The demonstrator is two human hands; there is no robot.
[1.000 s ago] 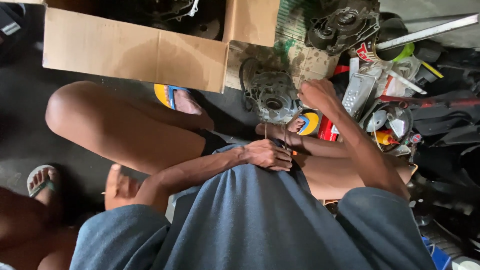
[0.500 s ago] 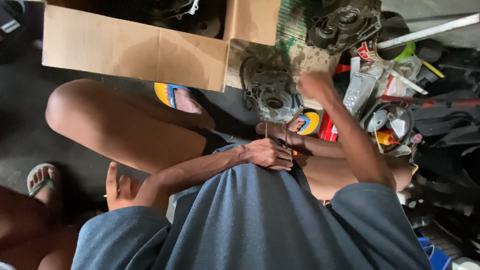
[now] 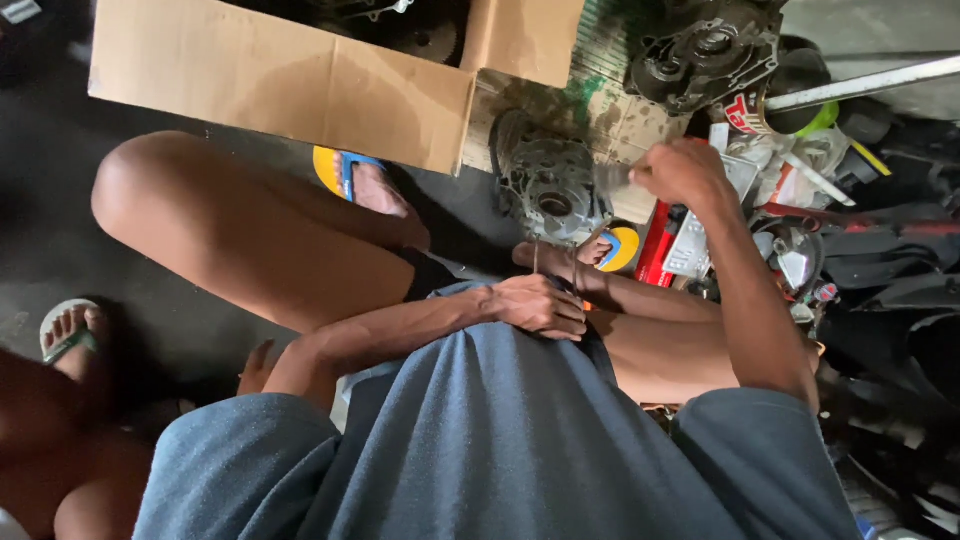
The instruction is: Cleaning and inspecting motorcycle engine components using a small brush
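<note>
right hand (image 3: 680, 172) tool: motion-blurred | cardboard box (image 3: 280, 80): top cut off

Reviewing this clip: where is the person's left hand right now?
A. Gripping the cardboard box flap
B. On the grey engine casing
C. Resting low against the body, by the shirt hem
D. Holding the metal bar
C: the left hand lies curled by the blue-grey shirt, apart from the engine casing.

Repair workshop: engine casings (image 3: 548, 188), scattered parts
</note>
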